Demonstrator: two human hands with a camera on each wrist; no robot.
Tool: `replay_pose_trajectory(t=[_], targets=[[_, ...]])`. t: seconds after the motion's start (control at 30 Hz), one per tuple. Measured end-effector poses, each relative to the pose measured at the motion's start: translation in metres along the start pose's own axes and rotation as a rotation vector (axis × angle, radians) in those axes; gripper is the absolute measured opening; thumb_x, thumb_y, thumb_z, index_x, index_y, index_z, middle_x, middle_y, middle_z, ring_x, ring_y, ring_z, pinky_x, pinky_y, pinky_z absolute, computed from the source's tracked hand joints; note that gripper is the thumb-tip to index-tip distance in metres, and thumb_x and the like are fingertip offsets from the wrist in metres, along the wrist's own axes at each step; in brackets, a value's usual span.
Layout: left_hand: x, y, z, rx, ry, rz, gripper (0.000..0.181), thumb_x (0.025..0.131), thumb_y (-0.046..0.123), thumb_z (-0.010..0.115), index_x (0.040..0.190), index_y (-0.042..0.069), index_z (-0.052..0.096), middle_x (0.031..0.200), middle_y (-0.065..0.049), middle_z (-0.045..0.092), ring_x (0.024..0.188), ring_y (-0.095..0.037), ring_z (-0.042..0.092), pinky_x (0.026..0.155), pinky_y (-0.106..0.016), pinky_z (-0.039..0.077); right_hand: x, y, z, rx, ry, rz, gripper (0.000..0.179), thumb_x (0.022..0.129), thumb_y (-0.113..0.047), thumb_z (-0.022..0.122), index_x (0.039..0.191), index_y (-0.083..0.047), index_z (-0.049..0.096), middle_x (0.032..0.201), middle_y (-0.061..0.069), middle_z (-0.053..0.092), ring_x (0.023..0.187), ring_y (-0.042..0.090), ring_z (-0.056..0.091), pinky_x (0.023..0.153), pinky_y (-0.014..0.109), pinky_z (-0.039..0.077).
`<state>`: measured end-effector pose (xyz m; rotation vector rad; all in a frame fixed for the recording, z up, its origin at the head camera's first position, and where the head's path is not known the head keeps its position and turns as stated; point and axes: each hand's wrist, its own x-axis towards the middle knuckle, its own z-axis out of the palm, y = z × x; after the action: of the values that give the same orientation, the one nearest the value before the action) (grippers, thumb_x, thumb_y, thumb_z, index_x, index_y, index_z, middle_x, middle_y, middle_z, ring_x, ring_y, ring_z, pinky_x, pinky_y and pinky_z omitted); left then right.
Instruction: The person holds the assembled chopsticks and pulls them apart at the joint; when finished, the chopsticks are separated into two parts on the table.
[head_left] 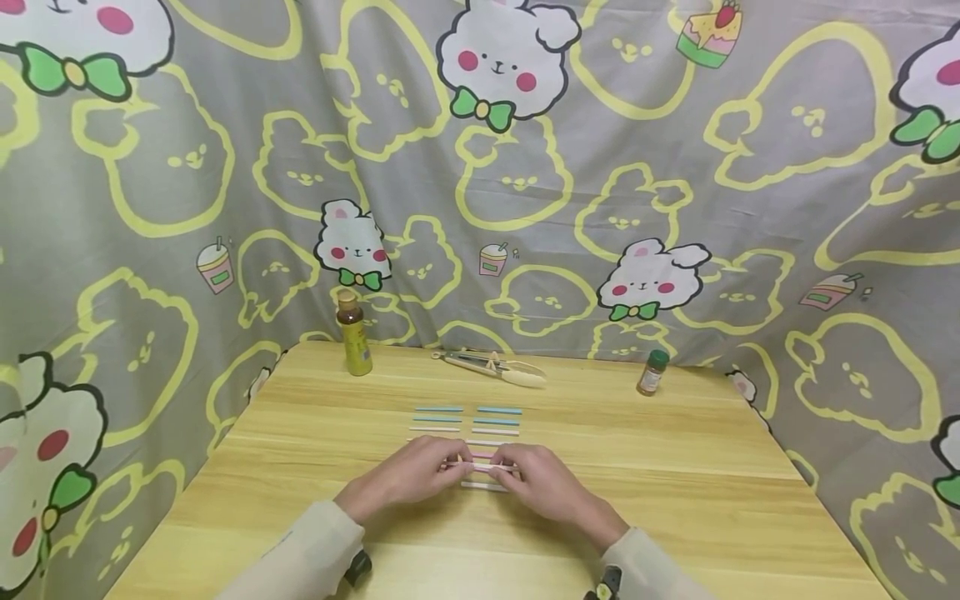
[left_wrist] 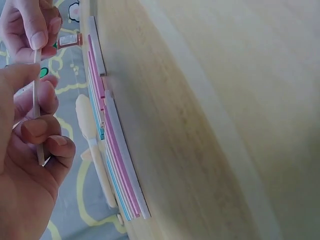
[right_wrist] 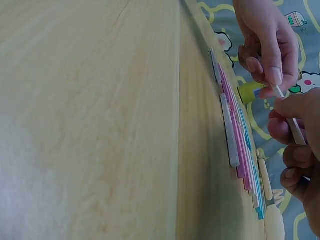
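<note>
A thin white stick (head_left: 482, 467) is held up over the wooden table between both hands. My left hand (head_left: 416, 468) pinches one end, its fingers curled round the stick in the left wrist view. The other end is between the thumb and fingers of my right hand (head_left: 543, 479). Below and beyond the hands, thin sticks lie in two side-by-side columns: blue sticks (head_left: 499, 411) farthest away, then white ones (head_left: 495, 432), then pink sticks (left_wrist: 112, 122). Whitish sticks (right_wrist: 229, 131) lie nearest the person. My hands partly cover the nearer rows in the head view.
At the back of the table (head_left: 675, 467) stand a yellow bottle (head_left: 357, 343) on the left and a small green-capped jar (head_left: 652, 375) on the right. Tongs (head_left: 491, 367) lie between them. A patterned curtain (head_left: 420, 183) hangs behind and along both sides.
</note>
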<state>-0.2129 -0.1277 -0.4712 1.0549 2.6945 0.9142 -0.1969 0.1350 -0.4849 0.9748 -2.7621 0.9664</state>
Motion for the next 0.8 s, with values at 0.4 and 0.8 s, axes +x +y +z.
replay_pose_trajectory(t=[0.4, 0.8], targets=[[-0.009, -0.001, 0.000, -0.001, 0.034, 0.030, 0.022, 0.113, 0.031, 0.062, 0.106, 0.015, 0.076, 0.084, 0.015, 0.063, 0.072, 0.002, 0.051, 0.066, -0.021, 0.048, 0.002, -0.003, 0.005, 0.000, 0.007, -0.012, 0.017, 0.110, -0.031, 0.068, 0.100, -0.019, 0.076, 0.085, -0.012, 0.068, 0.065, -0.004, 0.047, 0.060, 0.019, 0.045], [-0.024, 0.000, 0.001, 0.023, 0.078, 0.118, 0.012, 0.110, 0.016, 0.065, 0.103, 0.012, 0.074, 0.089, 0.001, 0.071, 0.075, 0.003, 0.051, 0.070, -0.019, 0.050, -0.001, -0.005, 0.010, -0.056, 0.046, -0.177, 0.010, 0.107, -0.022, 0.071, 0.098, -0.018, 0.070, 0.089, -0.006, 0.072, 0.075, -0.002, 0.054, 0.068, 0.017, 0.050]])
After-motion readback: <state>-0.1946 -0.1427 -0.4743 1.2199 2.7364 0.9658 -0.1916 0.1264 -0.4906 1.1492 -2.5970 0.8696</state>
